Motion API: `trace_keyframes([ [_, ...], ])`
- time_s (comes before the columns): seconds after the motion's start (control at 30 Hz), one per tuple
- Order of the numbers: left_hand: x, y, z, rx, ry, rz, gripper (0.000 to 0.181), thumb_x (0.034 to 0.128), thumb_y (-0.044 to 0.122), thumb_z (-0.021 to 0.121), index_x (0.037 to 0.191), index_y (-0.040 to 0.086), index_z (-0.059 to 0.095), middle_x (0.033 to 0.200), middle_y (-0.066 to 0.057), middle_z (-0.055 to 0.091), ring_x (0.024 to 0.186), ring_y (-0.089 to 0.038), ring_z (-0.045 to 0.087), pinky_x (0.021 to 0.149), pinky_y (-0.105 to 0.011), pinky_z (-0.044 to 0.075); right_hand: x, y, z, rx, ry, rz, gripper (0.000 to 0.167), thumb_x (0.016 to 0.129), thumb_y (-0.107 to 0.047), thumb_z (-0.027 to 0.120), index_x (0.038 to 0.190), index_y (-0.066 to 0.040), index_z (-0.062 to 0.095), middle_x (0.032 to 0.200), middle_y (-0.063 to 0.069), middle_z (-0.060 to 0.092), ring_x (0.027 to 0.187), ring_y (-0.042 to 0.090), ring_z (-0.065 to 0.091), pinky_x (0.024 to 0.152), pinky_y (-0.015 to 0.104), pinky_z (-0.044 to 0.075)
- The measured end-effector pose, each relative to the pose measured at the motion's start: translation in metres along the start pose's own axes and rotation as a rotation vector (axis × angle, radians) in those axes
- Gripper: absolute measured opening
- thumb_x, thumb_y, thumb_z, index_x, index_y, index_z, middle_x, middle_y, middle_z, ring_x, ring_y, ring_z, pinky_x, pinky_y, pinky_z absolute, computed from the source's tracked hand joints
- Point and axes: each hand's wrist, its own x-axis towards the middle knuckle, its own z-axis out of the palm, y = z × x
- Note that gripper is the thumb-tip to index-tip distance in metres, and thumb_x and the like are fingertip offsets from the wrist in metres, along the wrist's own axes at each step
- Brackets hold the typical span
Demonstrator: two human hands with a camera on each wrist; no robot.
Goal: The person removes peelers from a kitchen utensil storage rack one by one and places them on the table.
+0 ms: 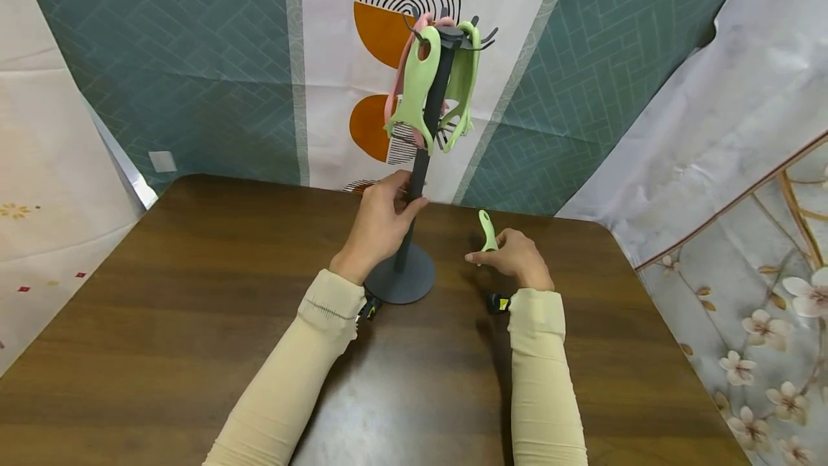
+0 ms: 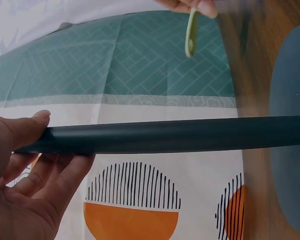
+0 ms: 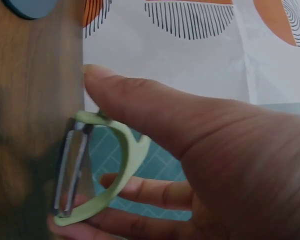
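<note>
The left hand point(image 1: 378, 224) grips the dark stand point(image 1: 419, 172) while, right of it, the right hand point(image 1: 520, 259) pinches a green peeler point(image 1: 487, 231), likely for transfer to or from the stand, whose steadiness matters next.

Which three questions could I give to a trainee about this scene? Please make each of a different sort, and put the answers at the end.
1. Which hand grips the pole?
2. True or false: the peeler in the right hand is pink.
3. Fill the gap: the pole rises from a flat, ____ base on the table.

Key
1. The left hand.
2. False; it is green.
3. Round.
</note>
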Motion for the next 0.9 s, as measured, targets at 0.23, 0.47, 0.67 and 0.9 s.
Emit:
trace_keyframes([
  [0.23,0.001,-0.001,0.001,-0.004,-0.006,-0.005,0.023,0.0952,0.012,0.073,0.115,0.005,0.065,0.103,-0.009,0.072,0.092,-0.019,0.072,0.087,-0.036,0.061,0.005,0.001,0.005,-0.038,-0.045,0.050,0.058,0.078,-0.048,0.086,0.100,-0.003,0.057,0.090,0.007,0.057,0.086,0.025,0.055,0.073,0.035,0.046],
  [0.47,0.002,0.000,0.001,0.005,0.007,0.011,0.023,0.0952,0.013,0.073,0.116,0.005,0.065,0.105,-0.010,0.072,0.092,-0.021,0.072,0.088,-0.038,0.060,0.008,0.003,0.010,-0.041,-0.040,0.065,0.056,0.077,-0.046,0.087,0.099,-0.003,0.057,0.088,0.008,0.060,0.080,0.023,0.054,0.068,0.034,0.045],
  [0.67,-0.002,-0.001,-0.001,0.016,0.015,-0.012,0.024,0.0944,0.010,0.073,0.117,0.004,0.066,0.106,-0.010,0.073,0.095,-0.022,0.073,0.088,-0.038,0.060,0.006,0.002,0.018,-0.043,-0.041,0.063,0.054,0.076,-0.045,0.088,0.098,-0.004,0.059,0.087,0.007,0.064,0.081,0.022,0.054,0.070,0.033,0.045],
  [0.9,-0.002,0.001,0.000,0.022,0.002,-0.013,0.025,0.0954,0.012,0.073,0.118,0.005,0.065,0.107,-0.011,0.073,0.095,-0.022,0.072,0.088,-0.038,0.060,0.007,0.002,0.023,-0.116,-0.009,0.083,0.050,0.075,-0.043,0.089,0.078,-0.009,0.054,0.076,0.002,0.046,0.077,0.023,0.050,0.069,0.036,0.044],
])
